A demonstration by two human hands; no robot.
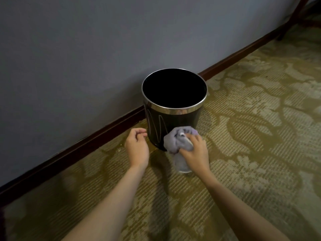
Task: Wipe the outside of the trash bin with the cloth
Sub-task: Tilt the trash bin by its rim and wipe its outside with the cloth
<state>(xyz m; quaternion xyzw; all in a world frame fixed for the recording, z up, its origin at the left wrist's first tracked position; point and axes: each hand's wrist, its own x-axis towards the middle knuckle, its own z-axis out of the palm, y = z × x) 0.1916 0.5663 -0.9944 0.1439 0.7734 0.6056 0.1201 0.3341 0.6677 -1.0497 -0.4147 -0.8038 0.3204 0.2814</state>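
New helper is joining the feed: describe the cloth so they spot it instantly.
Find the black trash bin standing on the carpet by the grey wall. Low against its near side, the right hand grips the cloth: bunched lavender-grey fabric, the only soft, pale thing there.

Upright black bin (173,122), bunched grey cloth (178,141) against it.

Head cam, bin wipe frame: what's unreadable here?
- Trash bin far side, toward the wall: hidden by the bin's own body.
- Bin interior: too dark to tell whether anything is inside.
- Lower near side of the bin: covered by the cloth and right hand.
- Left hand: whether its fingertips touch the bin is unclear.
- Furniture leg, top right: cut off by the frame edge.
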